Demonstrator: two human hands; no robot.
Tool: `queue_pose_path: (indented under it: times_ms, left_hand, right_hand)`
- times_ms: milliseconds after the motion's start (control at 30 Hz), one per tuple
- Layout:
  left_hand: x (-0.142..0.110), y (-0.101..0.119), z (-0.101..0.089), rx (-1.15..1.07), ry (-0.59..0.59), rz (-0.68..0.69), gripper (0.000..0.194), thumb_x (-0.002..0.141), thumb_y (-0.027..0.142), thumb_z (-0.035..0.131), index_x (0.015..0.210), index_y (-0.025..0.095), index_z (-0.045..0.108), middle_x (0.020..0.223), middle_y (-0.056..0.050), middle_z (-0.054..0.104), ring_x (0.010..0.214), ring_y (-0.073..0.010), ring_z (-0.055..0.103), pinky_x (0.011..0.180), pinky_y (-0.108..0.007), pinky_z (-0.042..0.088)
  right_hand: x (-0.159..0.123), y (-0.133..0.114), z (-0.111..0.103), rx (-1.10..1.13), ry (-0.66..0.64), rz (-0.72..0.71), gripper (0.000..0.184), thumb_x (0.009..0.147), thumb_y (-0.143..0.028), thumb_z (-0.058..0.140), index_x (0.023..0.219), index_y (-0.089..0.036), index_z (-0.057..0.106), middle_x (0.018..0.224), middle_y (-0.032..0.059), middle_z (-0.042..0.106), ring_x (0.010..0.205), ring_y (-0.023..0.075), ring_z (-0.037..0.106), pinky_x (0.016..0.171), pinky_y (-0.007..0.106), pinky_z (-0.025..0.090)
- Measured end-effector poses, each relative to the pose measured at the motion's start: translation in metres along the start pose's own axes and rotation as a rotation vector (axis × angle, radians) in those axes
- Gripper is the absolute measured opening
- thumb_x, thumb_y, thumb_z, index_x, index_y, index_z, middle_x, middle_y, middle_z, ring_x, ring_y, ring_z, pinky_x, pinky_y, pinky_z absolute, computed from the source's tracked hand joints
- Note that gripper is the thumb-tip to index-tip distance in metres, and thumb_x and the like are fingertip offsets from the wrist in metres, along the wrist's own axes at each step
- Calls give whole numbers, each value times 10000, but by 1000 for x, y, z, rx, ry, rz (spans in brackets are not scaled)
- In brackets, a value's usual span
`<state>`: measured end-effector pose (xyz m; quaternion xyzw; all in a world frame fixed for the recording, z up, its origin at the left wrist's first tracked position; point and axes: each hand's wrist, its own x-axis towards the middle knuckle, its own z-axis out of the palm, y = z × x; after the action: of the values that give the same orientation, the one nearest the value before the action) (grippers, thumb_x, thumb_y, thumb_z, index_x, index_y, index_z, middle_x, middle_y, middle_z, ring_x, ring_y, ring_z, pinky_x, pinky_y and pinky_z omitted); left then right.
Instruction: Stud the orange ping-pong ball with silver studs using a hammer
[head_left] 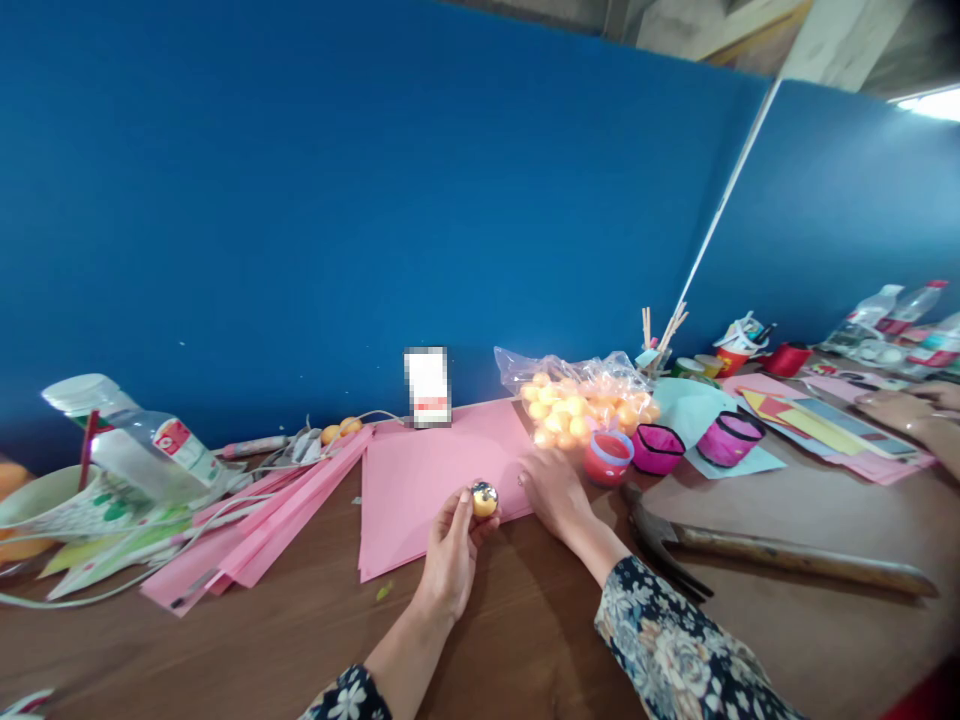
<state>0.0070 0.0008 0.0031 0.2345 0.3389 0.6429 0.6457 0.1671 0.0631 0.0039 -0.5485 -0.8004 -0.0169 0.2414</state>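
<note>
Between the thumb and fingers of my left hand (454,550) is a small shiny metallic ball (484,498), gold below and silvery on top. It is held above the front edge of a stack of pink paper (420,480). My right hand (553,492) is lowered at the right edge of that stack, back of the hand up, its fingers mostly hidden. Just behind it lies a clear plastic bag (517,368) full of orange balls (570,410). A red cup-like container (609,458) with a pale blue rim stands right of this hand.
A claw hammer (795,560) lies at right, near two magenta pouches (658,448). Pink strips (270,530), cables and a tilted plastic bottle (157,455) crowd the left. A phone (429,385) leans on the blue partition (375,200). Another person's hand (900,405) is at far right.
</note>
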Motion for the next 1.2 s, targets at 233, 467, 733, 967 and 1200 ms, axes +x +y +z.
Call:
queue_pose_path:
  times_ms: [233,467,733,967,1200]
  left_hand:
    - [1,-1,-2,-14,10,-2,286,695,352,661,884,138,644,813,-55,674,743,-159,636,677,-275,517]
    - [1,0,-1,-5,-9,-18,275,752,331,613,945,136,631,821,-53,668,745,-142,631,651,-229,507]
    - [1,1,-1,1,-15,-11,270,764,331,599,941,128,625,814,-54,664,734,-144,629,642,-233,509]
    - [1,0,-2,-10,-15,-6,218,764,323,601,858,127,623,802,-48,664,734,-142,627,656,-239,507]
    - [1,-1,-2,0,-18,-7,226,770,325,592,878,128,621,813,-56,667,754,-149,625,663,-244,506]
  right_hand:
    - [-7,5,-13,46,93,114,285,823,-120,418,1017,-208,608,990,62,639,940,219,519,802,290,402]
    - [-15,14,-23,18,18,197,178,825,-196,467,918,-204,619,959,77,647,889,219,579,732,274,416]
    - [-18,13,-20,60,-56,186,189,796,-181,502,922,-219,638,902,45,670,838,197,605,697,253,426]
    - [-16,8,-24,48,-78,209,165,798,-200,510,883,-220,649,898,46,671,851,204,591,698,258,422]
    - [-16,7,-23,26,-61,206,150,802,-223,507,864,-221,644,885,48,657,826,198,582,689,247,409]
